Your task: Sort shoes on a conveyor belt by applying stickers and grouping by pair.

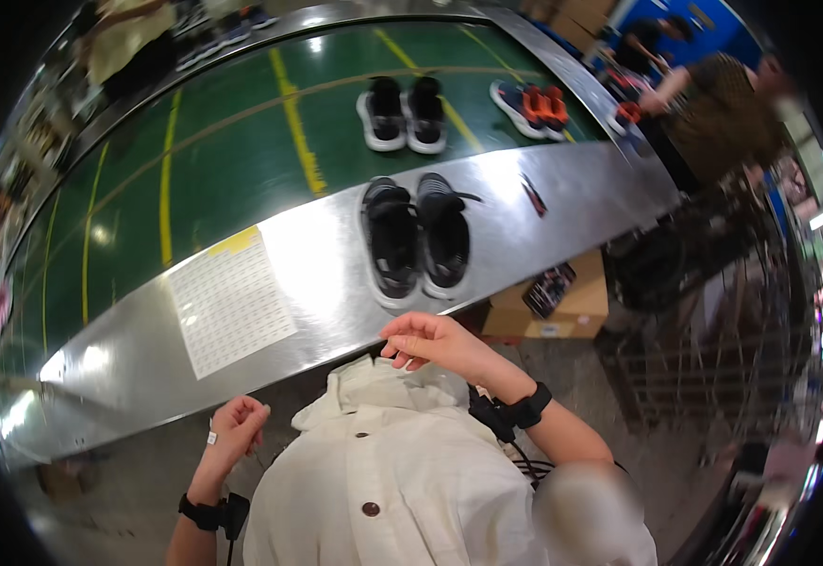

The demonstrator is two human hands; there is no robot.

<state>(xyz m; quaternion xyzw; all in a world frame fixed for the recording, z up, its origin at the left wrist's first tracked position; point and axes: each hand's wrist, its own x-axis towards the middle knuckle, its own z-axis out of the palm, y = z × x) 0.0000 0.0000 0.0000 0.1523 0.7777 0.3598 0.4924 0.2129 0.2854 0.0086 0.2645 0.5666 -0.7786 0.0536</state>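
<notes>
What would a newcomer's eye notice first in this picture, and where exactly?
Probably the pair of black shoes with pale soles, standing on the shiny metal ledge just beyond the right hand. Next, perhaps the broad green surface behind it, crossed by yellow lines and bearing another dark pair of shoes. Left of the near shoes, a white printed sheet also stands out on the metal.

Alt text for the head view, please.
Person's right hand, fingers curled, near dark shoes on a metal table; left hand, also curled, nearer a printed sheet there. A green belt beyond carries more shoes.
</notes>
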